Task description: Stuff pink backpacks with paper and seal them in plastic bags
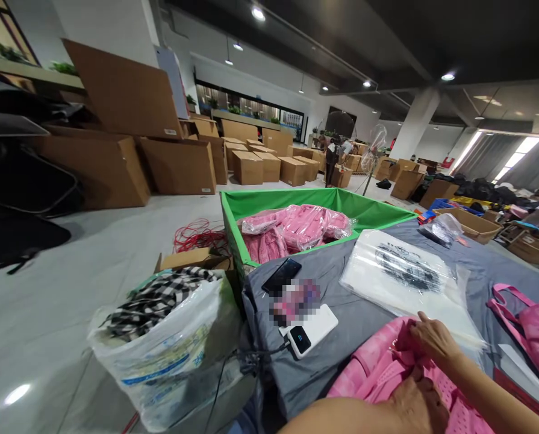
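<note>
A pink garment lies at the near edge of a grey cloth-covered table. My right hand reaches in from the right, and its curled fingers pinch the garment's upper edge. My left hand rests lower on the same garment with its fingers closed into the fabric. Just beyond my right hand lies a stack of clear plastic bags with a black print.
A white power bank and a black phone lie on the table's left end. A green bin holds bagged pink garments. A pink bag sits at right, and a plastic sack of checked cloth on the floor. Cardboard boxes stand behind.
</note>
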`<state>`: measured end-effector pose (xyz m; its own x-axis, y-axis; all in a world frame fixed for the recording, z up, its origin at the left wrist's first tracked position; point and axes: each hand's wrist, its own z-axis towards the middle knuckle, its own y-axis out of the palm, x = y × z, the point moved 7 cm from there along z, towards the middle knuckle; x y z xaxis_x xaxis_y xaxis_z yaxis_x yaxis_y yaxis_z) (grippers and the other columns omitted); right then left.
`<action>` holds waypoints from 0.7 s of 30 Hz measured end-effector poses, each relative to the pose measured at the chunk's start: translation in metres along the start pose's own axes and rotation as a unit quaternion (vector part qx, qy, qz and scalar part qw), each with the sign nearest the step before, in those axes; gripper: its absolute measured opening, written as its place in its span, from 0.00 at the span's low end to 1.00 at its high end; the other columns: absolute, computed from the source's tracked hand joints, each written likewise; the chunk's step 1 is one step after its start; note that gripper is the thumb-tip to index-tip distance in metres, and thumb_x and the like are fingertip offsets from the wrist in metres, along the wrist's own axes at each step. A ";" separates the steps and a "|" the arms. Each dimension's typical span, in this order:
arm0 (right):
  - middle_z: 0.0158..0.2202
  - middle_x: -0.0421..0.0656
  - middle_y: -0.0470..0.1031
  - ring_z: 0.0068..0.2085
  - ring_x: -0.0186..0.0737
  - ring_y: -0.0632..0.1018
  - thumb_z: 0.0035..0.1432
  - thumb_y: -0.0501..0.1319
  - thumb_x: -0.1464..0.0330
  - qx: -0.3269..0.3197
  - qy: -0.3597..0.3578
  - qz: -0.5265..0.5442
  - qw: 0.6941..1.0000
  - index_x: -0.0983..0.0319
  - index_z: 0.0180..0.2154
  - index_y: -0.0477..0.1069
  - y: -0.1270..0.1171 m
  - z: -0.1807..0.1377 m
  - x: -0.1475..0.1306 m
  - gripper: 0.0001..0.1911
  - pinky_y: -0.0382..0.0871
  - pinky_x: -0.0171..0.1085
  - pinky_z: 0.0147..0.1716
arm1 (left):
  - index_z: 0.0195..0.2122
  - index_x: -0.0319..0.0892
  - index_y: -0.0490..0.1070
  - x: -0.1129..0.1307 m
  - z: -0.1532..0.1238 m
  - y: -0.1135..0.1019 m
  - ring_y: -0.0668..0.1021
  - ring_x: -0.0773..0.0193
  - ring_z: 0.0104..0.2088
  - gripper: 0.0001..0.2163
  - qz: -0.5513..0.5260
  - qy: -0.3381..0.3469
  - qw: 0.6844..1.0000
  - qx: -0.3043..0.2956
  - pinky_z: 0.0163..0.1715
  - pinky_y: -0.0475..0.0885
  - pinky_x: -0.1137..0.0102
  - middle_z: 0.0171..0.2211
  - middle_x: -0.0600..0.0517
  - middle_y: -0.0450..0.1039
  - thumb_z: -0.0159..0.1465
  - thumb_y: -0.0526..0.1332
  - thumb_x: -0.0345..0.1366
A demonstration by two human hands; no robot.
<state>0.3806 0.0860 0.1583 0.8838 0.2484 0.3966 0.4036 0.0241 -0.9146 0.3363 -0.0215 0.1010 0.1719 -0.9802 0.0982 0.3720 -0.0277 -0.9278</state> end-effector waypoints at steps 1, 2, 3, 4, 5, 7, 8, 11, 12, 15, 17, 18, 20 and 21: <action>0.27 0.49 0.79 0.45 0.54 0.81 0.59 0.55 0.82 0.021 -0.016 0.002 1.000 0.58 0.26 0.70 0.002 -0.001 -0.001 0.16 0.69 0.43 0.36 | 0.43 0.34 0.80 0.000 0.000 0.000 0.77 0.51 0.45 0.24 -0.001 0.006 1.000 0.005 0.59 0.62 0.51 0.44 0.40 0.81 0.63 0.59 0.53; 0.27 0.49 0.78 0.44 0.54 0.80 0.60 0.55 0.81 0.046 -0.027 0.010 0.999 0.57 0.26 0.69 0.004 -0.002 0.000 0.15 0.70 0.44 0.38 | 0.44 0.34 0.79 0.000 0.001 0.001 0.77 0.50 0.46 0.25 -0.002 0.012 1.000 0.006 0.58 0.63 0.51 0.45 0.40 0.81 0.63 0.59 0.53; 0.27 0.48 0.78 0.43 0.53 0.80 0.61 0.56 0.78 0.071 -0.031 0.020 0.997 0.57 0.27 0.69 0.006 -0.004 0.001 0.14 0.70 0.46 0.40 | 0.46 0.33 0.79 0.000 0.002 0.004 0.77 0.50 0.47 0.25 -0.003 0.018 1.000 0.001 0.57 0.63 0.52 0.45 0.40 0.81 0.63 0.59 0.52; 0.29 0.47 0.78 0.43 0.52 0.79 0.62 0.56 0.76 0.093 -0.030 0.033 0.995 0.56 0.29 0.70 0.007 -0.006 0.004 0.12 0.70 0.46 0.41 | 0.47 0.33 0.79 0.000 0.003 0.008 0.77 0.50 0.48 0.26 -0.004 0.026 1.000 -0.005 0.56 0.64 0.53 0.45 0.40 0.81 0.63 0.58 0.52; 0.30 0.47 0.78 0.42 0.51 0.78 0.63 0.56 0.73 0.106 -0.022 0.044 0.993 0.56 0.31 0.71 0.009 -0.008 0.008 0.10 0.69 0.47 0.42 | 0.47 0.33 0.79 0.001 0.004 0.012 0.76 0.50 0.49 0.26 -0.003 0.035 0.999 -0.011 0.55 0.65 0.53 0.45 0.41 0.81 0.64 0.58 0.52; 0.33 0.45 0.78 0.42 0.50 0.76 0.63 0.56 0.71 0.116 -0.002 0.050 0.992 0.55 0.33 0.73 0.012 -0.013 0.015 0.09 0.67 0.46 0.41 | 0.46 0.37 0.80 0.000 0.006 0.020 0.76 0.49 0.50 0.23 0.004 0.050 0.999 -0.012 0.53 0.65 0.53 0.45 0.42 0.82 0.64 0.58 0.52; 0.33 0.45 0.78 0.42 0.50 0.75 0.62 0.57 0.71 0.115 0.004 0.048 0.992 0.55 0.33 0.73 0.013 -0.014 0.018 0.08 0.66 0.46 0.40 | 0.44 0.38 0.80 0.000 0.006 0.023 0.76 0.49 0.50 0.22 0.009 0.055 0.998 -0.007 0.52 0.66 0.52 0.46 0.42 0.81 0.65 0.57 0.52; 0.31 0.45 0.78 0.40 0.50 0.73 0.60 0.58 0.71 0.112 0.005 0.035 0.993 0.55 0.30 0.73 0.017 -0.012 0.021 0.08 0.63 0.45 0.38 | 0.41 0.43 0.81 -0.003 0.006 0.031 0.76 0.49 0.50 0.19 0.024 0.056 0.998 0.010 0.51 0.65 0.51 0.48 0.43 0.81 0.66 0.57 0.50; 0.30 0.45 0.77 0.39 0.50 0.73 0.60 0.59 0.71 0.115 0.001 0.032 0.993 0.55 0.29 0.72 0.018 -0.009 0.020 0.09 0.63 0.46 0.38 | 0.40 0.44 0.81 -0.004 0.006 0.033 0.76 0.50 0.49 0.17 0.026 0.057 0.998 0.011 0.51 0.65 0.52 0.48 0.44 0.81 0.66 0.58 0.49; 0.28 0.45 0.76 0.36 0.50 0.73 0.60 0.59 0.71 0.129 -0.021 0.031 0.991 0.55 0.27 0.70 0.022 0.002 0.016 0.10 0.63 0.47 0.40 | 0.37 0.48 0.80 -0.006 0.007 0.039 0.76 0.53 0.48 0.12 0.024 0.060 0.998 0.009 0.51 0.64 0.53 0.49 0.49 0.81 0.66 0.59 0.46; 0.28 0.46 0.76 0.36 0.50 0.73 0.60 0.60 0.73 0.133 -0.035 0.033 0.990 0.55 0.26 0.70 0.022 0.006 0.013 0.11 0.64 0.47 0.41 | 0.35 0.49 0.80 -0.007 0.009 0.041 0.77 0.53 0.46 0.11 0.029 0.055 0.998 0.006 0.50 0.64 0.53 0.49 0.49 0.81 0.66 0.59 0.45; 0.29 0.46 0.76 0.37 0.51 0.74 0.60 0.60 0.74 0.138 -0.049 0.029 0.989 0.55 0.27 0.71 0.020 0.006 0.011 0.11 0.64 0.47 0.42 | 0.34 0.49 0.80 -0.007 0.010 0.042 0.77 0.52 0.46 0.11 0.034 0.051 0.998 0.005 0.50 0.63 0.53 0.49 0.49 0.81 0.66 0.59 0.44; 0.31 0.47 0.78 0.40 0.51 0.75 0.59 0.59 0.78 0.156 -0.097 0.002 0.983 0.55 0.28 0.73 0.013 0.001 0.005 0.12 0.66 0.46 0.42 | 0.33 0.49 0.81 -0.007 0.010 0.042 0.77 0.51 0.45 0.12 0.046 0.048 0.998 0.002 0.51 0.62 0.51 0.49 0.47 0.81 0.66 0.59 0.44; 0.32 0.47 0.79 0.41 0.52 0.76 0.57 0.59 0.80 0.168 -0.129 -0.021 0.977 0.56 0.29 0.74 0.009 -0.004 0.000 0.13 0.66 0.46 0.41 | 0.34 0.49 0.81 -0.006 0.010 0.041 0.77 0.51 0.45 0.12 0.048 0.049 0.998 0.000 0.51 0.62 0.50 0.49 0.47 0.81 0.66 0.58 0.44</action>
<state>0.3852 0.0825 0.1504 0.7616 0.4755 0.4403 0.2989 0.3451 -0.8897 0.3601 -0.0144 0.0657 0.1161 -0.9929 -0.0277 0.3576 0.0678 -0.9314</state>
